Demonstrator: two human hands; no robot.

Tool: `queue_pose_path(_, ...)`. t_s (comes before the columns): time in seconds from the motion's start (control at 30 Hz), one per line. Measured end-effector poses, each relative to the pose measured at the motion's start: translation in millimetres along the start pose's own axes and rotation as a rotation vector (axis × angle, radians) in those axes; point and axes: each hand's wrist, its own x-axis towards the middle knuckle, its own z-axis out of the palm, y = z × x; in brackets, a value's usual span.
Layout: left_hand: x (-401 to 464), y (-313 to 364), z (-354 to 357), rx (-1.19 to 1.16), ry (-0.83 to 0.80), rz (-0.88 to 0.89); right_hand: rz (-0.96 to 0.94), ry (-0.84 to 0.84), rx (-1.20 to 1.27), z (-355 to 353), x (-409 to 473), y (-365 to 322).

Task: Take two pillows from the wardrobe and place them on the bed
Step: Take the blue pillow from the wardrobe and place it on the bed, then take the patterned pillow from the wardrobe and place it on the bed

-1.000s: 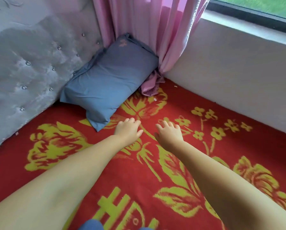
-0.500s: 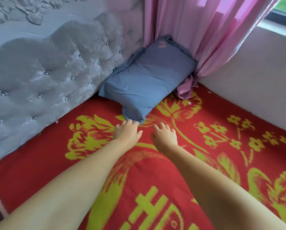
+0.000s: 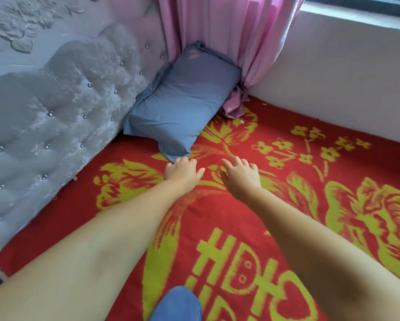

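Red blanket with yellow flowers (image 3: 252, 218) covers the bed, bounded by a grey tufted headboard (image 3: 55, 117) on the left and a pale wall (image 3: 333, 84) on the far side. One blue pillow (image 3: 185, 105) lies in the corner against the headboard, beside a pink curtain (image 3: 229, 35). Left hand (image 3: 182, 173) is open, grip empty, fingertips at the pillow's near corner — touching or just short, hard to say. Right hand (image 3: 240, 176) is open too, fingers spread, holding nothing, apart from the pillow. Bare blanket lies wide to the right and near side.
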Motion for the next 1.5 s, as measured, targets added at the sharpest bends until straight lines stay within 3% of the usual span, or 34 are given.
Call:
queue_pose_path(0.33, -89, 87, 25, 0.039, 0.043, -0.184, -0.188, -0.038, -0.095, -27, -93, 100)
queue_pose_path(0.57, -135, 81, 19, -0.067, 0.133, -0.304, -0.330, -0.100, -0.149, -29, -105, 77)
queue_pose_path(0.77, -211, 11, 40, -0.110, 0.152, -0.385, -0.410, -0.166, -0.241, -4, -127, -3)
queue_pose_path(0.87, -274, -65, 60, -0.099, 0.170, -0.452, -0.455, -0.175, -0.280, 24, -147, -85)
queue_pose_path(1.1, -423, -236, 83, -0.024, 0.181, -0.576, -0.499, -0.134, -0.114, 67, -236, -279)
queue_pose_path(1.23, -455, -264, 85, -0.055, 0.121, -0.602, -0.576, -0.073, -0.097, 68, -275, -319)
queue_pose_path(1.5, -531, -276, 112, -0.104, 0.161, -0.602, -0.640, -0.102, -0.261, 83, -330, -360)
